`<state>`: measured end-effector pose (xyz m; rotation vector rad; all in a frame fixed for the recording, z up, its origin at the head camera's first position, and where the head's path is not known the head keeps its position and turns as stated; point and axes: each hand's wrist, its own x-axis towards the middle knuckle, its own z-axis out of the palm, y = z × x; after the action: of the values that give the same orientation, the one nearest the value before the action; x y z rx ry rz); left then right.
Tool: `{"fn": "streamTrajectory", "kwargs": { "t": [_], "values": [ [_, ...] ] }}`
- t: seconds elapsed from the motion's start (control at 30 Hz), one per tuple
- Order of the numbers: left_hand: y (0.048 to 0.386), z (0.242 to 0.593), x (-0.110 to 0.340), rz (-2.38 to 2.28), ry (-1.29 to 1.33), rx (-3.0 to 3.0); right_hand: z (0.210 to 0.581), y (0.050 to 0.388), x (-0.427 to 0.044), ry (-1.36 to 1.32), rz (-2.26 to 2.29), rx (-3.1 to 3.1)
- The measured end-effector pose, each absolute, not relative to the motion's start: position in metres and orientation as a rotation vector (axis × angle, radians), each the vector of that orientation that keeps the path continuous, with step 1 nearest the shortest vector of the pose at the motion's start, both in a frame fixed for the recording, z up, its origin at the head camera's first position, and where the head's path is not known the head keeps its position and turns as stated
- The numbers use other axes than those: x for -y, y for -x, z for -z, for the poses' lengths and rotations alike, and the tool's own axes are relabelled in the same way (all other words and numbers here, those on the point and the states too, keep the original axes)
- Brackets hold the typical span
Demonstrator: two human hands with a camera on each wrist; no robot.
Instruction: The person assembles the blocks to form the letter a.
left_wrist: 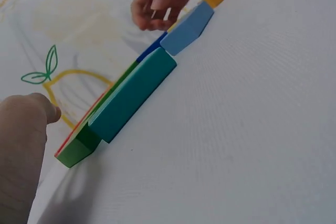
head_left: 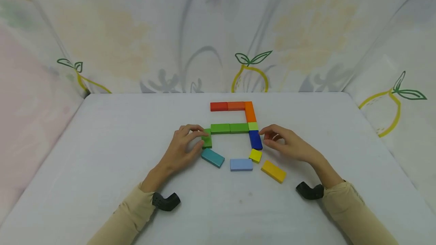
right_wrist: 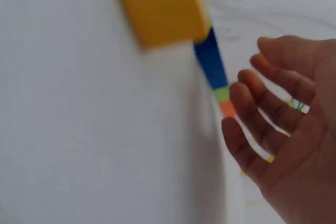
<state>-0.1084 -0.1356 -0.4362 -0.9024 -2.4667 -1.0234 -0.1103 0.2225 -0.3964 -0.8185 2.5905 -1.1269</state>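
Observation:
My left hand point(head_left: 182, 146) hovers at the left end of a row of flat blocks. Its fingertips reach over an upright-lying green block point(head_left: 207, 141); contact cannot be made out. Just below that lies a teal block point(head_left: 212, 157). On the other side my right hand point(head_left: 286, 143) is beside a dark blue block point(head_left: 256, 140), its fingers loosely bent with nothing between them. In the right wrist view the fingers point(right_wrist: 244, 142) hang apart from the table. Two more green blocks point(head_left: 229, 128) and a small light green square point(head_left: 253, 126) join the blue block.
Behind them lie a red block point(head_left: 218, 106) and two orange ones point(head_left: 250, 112). Nearer me are a light blue block point(head_left: 241, 165), a small yellow square point(head_left: 255, 155) and an amber block point(head_left: 274, 171). A lemon-printed cloth point(head_left: 204, 29) hangs behind the white table point(head_left: 102, 154).

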Motion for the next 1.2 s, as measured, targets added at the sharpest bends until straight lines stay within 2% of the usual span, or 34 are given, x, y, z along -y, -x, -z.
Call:
{"fn": "streamTrajectory", "kwargs": {
  "t": [0.33, 0.8, 1.2],
  "values": [
    [0.109, 0.439, 0.136, 1.061, 0.769, 2.572, 0.414, 0.123, -0.242, 0.683, 1.423, -2.390],
    [0.109, 0.440, 0.136, 1.049, 0.804, 2.617, 0.424, 0.124, -0.248, 0.643, 1.665, -2.355],
    [0.108, 0.441, 0.135, 1.056, 0.907, 2.571, 0.425, 0.123, -0.247, 0.601, 1.693, -2.349]
  ]
}}
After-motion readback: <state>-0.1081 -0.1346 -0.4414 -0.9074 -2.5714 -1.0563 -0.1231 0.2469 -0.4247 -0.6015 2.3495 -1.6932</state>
